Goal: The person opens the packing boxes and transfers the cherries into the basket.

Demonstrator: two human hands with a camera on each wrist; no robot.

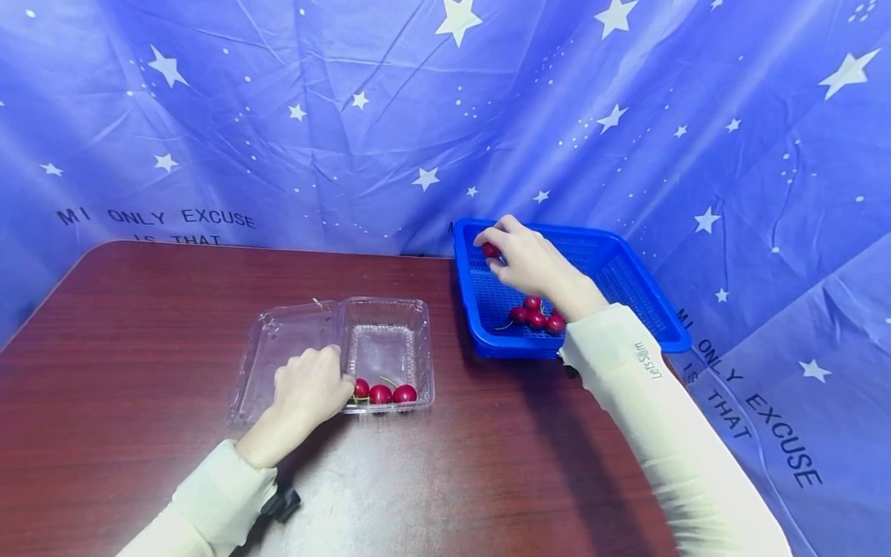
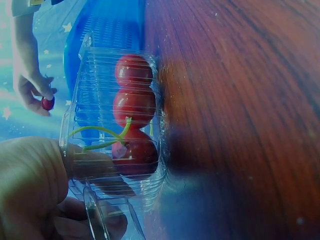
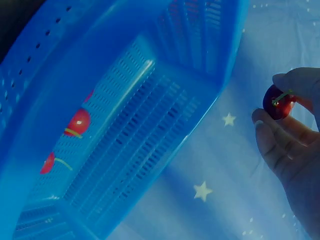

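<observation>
My right hand (image 1: 525,259) pinches a dark red cherry (image 3: 278,102) between thumb and fingers, raised over the left part of the blue basket (image 1: 480,340). Several cherries (image 1: 536,319) lie on the basket's floor. At the left, my left hand (image 1: 309,387) grips the near left side of a clear plastic box (image 1: 426,348), its thumb inside the wall. Three cherries (image 2: 134,107) sit in a row along the box's near side, one with a green stem crossing in front of it. The box's lid (image 1: 285,340) lies folded open to the left, partly hidden behind the left hand.
Both containers stand on a reddish-brown wooden table (image 1: 139,348), the basket at its right edge. Behind and to the right hangs a blue curtain (image 1: 376,139) with white stars and lettering.
</observation>
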